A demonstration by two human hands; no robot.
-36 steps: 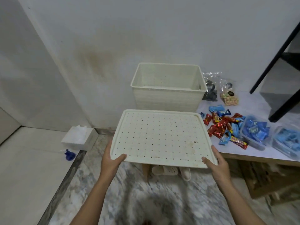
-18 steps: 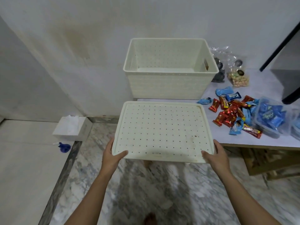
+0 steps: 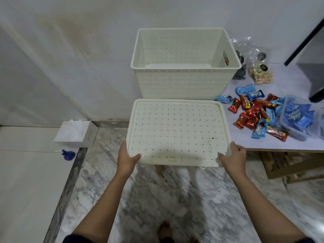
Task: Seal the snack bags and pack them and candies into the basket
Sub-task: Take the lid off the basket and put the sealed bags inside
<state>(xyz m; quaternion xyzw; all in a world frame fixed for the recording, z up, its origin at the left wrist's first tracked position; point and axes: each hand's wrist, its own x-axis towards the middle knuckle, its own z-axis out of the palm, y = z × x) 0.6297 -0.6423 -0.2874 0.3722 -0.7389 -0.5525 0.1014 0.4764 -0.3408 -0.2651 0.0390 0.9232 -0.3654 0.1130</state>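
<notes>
While the lid [image 3: 178, 130] was judged to be in the course of being set aside, it lay flat between both hands: the left hand [image 3: 127, 158] gripped its near left corner and the right hand [image 3: 231, 157] its near right corner, thumbs on top and fingers under the rim. Its far edge stood just before the foot of the basket [image 3: 175, 85]; whether it rested on the table [image 3: 298, 144] could not be told. Recommended handling: hold it level with both grips even, and lay it down apart from the basket mouth and the sweets, lest an edge sweep wrappers off the table. Item, basket: cream, perforated, open-topped, on the table against the wall; nothing showed on the visible part of its floor. Item, clear tub [image 3: 298, 135]: at the right, filled with blue-wrapped sweets. Item, candies [image 3: 254, 114]: loose red and blue pieces heaped between basket and tub. Item, snack bags [image 3: 261, 74]: clear, behind the heap beside the basket, unpacked; sealing not discernible.
</notes>
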